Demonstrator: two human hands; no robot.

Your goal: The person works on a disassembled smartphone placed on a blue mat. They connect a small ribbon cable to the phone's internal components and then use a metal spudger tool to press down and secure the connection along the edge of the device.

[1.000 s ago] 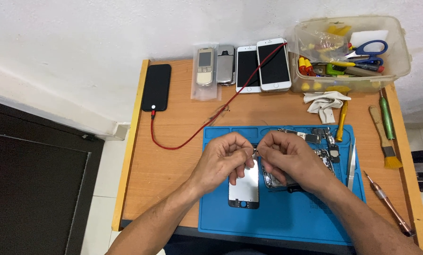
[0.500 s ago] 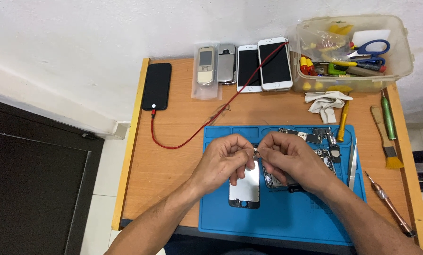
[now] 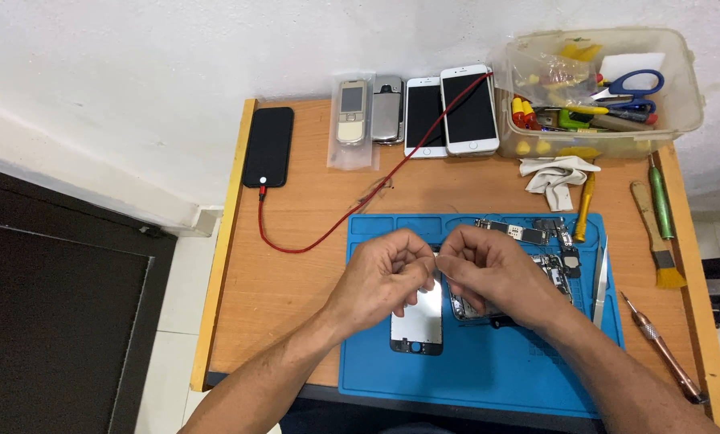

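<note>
From the head camera, looking straight down, the left hand (image 3: pixel 384 277) and the right hand (image 3: pixel 488 273) meet over the blue mat (image 3: pixel 392 370), fingertips drawn together at one point between them. Whether they pinch some small part there, perhaps a thin cable or bracket, cannot be told; the fingers cover it. Directly under that grip, toward the person, lies the phone screen panel (image 3: pixel 417 325), face side pale with a black border, its long axis running from the grip back toward the body; the left hand is the nearer and hides its upper end. Just right of the grip, under the right palm, sits the opened phone body (image 3: pixel 472 309), mostly hidden. Farther right of the grip lie a circuit board (image 3: pixel 513 231), tweezers (image 3: pixel 600 277) and a screwdriver (image 3: pixel 665 359). Beyond the grip, at the far edge of the surface (image 3: pixel 296 281), phones stand in a row beside a plastic tool box (image 3: pixel 601 141); a red cable (image 3: pixel 328 227) runs left to a black phone (image 3: pixel 268 146).
</note>
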